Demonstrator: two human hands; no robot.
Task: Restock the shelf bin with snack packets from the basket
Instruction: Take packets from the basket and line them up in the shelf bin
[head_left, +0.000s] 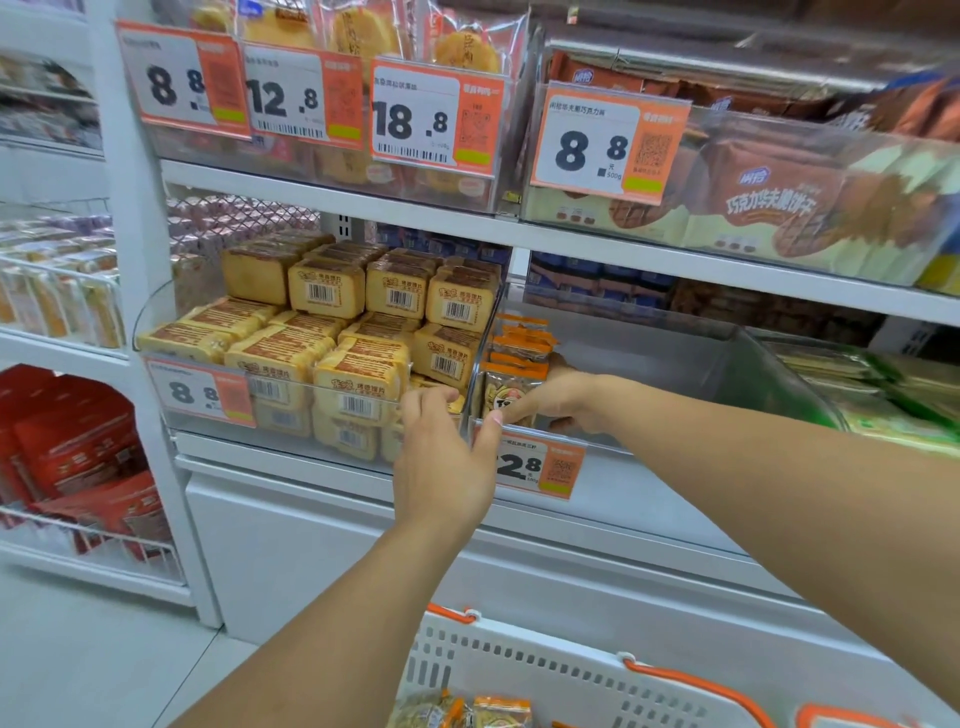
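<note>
1. Toppling is the main risk: the orange-topped snack packets (517, 364) stand in a short row against the left wall of the clear shelf bin (691, 358), with bare bin floor to their right, so a nudge from my right hand (558, 402) could send them sliding over.
2. My right hand's fingers are curled around the front packet, low behind the bin's front lip; if I let go too soon I judge it would tilt forward.
3. My left hand (441, 457) rests on the rim where this bin meets the yellow cake packs (358, 332), fingers loosely bent and holding nothing (a push here could shift the divider).
4. The white basket (571, 670) is cut off at the frame's bottom; only a few packets show, so I cannot count what remains.
5. My right hand's fingertips are partly hidden behind the bin lip, above the price tag (540, 467).
</note>
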